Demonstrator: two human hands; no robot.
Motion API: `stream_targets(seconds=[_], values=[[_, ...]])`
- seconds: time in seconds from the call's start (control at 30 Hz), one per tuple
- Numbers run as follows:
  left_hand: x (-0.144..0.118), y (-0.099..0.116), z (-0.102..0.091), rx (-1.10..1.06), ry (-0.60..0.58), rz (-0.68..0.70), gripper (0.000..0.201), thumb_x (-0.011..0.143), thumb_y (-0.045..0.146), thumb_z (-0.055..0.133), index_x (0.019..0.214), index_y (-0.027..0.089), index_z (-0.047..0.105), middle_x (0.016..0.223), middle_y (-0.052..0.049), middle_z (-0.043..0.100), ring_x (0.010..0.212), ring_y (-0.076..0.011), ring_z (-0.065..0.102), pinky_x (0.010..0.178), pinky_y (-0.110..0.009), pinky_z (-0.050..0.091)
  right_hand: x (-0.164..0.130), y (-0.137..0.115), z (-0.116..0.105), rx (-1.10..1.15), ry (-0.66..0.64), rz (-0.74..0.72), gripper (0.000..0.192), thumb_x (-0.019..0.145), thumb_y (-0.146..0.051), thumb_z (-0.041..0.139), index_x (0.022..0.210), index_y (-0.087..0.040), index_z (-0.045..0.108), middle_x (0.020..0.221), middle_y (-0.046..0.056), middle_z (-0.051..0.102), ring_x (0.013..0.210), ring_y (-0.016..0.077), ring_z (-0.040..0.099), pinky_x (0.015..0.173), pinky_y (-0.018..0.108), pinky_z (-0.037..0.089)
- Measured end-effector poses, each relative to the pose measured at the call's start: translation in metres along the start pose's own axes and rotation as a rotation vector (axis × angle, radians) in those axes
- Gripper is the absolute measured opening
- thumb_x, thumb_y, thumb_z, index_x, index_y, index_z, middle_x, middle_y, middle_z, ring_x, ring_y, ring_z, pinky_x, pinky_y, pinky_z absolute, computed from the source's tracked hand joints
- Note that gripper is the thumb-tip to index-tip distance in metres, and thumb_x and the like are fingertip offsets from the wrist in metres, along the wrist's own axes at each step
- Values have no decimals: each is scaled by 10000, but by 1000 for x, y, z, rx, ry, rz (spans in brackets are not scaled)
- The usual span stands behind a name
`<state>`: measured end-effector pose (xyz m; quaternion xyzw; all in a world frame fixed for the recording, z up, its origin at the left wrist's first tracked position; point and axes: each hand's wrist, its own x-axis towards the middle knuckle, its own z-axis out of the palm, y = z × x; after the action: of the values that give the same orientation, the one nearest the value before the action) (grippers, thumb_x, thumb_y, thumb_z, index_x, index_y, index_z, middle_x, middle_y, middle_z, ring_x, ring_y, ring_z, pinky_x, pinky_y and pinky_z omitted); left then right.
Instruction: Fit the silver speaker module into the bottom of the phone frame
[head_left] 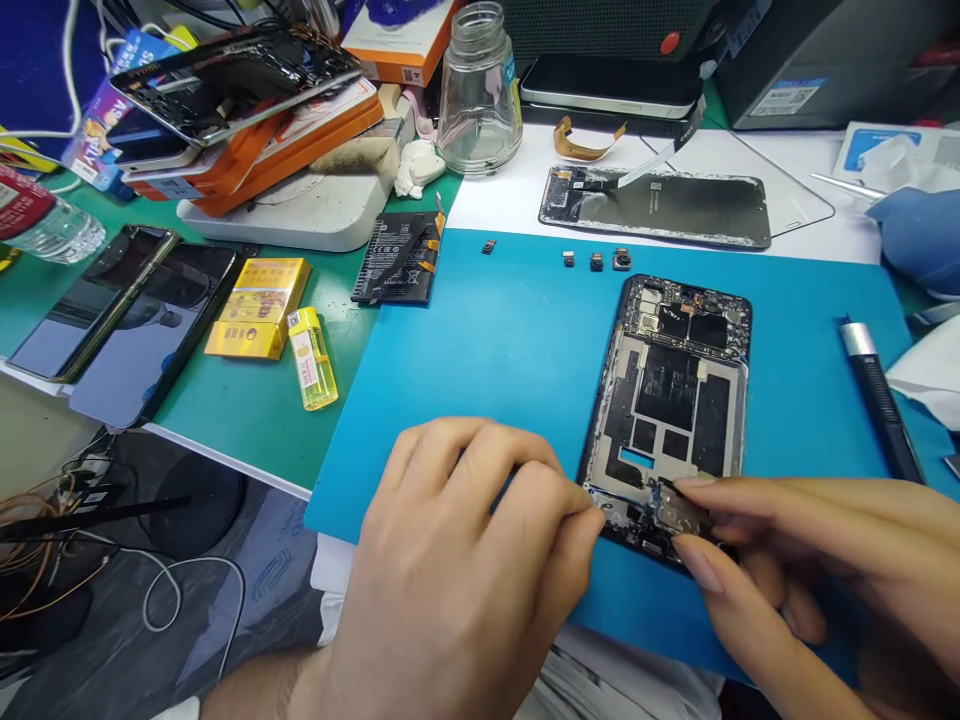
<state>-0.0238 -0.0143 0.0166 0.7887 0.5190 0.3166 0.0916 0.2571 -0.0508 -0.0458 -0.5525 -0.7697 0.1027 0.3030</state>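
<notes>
An opened phone [682,385] with its back off lies on the blue mat, circuit board at the far end and a bare battery bay in the middle. My left hand [480,540] is closed at its near left corner; thumb and index fingertip are pressed together on the frame's edge. Between thumb and index finger, my right hand [795,560] pinches a small dark loudspeaker module [681,510] at the phone's near end. The fingers partly cover the module, so I cannot tell whether it is seated or lifted. Beyond the phone sit several small camera modules [596,262].
A removed battery [400,258] lies at the blue mat's [480,370] far left corner. Behind are a detached phone panel [675,207] and a glass jar [480,95]. A black pen-like tool [881,400] lies right; a yellow lighter [313,360] and two phones [150,330] left.
</notes>
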Motion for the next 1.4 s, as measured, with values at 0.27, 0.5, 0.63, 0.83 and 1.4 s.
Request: stream_targets(seconds=[0.27,0.5,0.63,0.83,1.4], values=[[6,-6,-7,-50,-21,11,182,1289,351,862,1114,310,831,1079,100,899,1045,-159,807,964,-386,628,3,-1,-4,-4,24,-6,528,1133,-817,890,1351,-336,909,1118,104,819,1009,333,833,753,386,699],[9,-9,-13,-48,-70,41,149,1309,305,816,1184,320,896,1108,87,916,1035,-167,817,946,-389,636,29,-24,-12,38,51,-25,329,1257,-607,847,1438,-333,864,1130,38,822,891,214,794,697,304,642],[11,-13,-12,-57,-89,52,120,1317,266,786,1239,290,874,1137,95,924,1030,-169,806,964,-389,615,44,-34,-13,56,14,-96,182,1377,-431,721,1476,-299,798,1203,-45,797,945,66,754,906,134,607],[12,-9,-3,-42,-27,11,193,1329,308,777,1144,255,789,1066,76,889,970,-186,749,927,-381,567,44,-35,-11,27,15,-157,181,1391,-396,692,1519,-300,777,1273,-27,797,1147,100,781,1043,179,583],[5,-14,-4,-198,-87,108,149,1325,211,761,1436,242,855,1306,31,918,1178,-146,807,1075,-309,564,46,-43,-4,-25,51,-179,200,1409,-378,650,1506,-242,759,1280,-16,813,849,86,687,794,242,548]])
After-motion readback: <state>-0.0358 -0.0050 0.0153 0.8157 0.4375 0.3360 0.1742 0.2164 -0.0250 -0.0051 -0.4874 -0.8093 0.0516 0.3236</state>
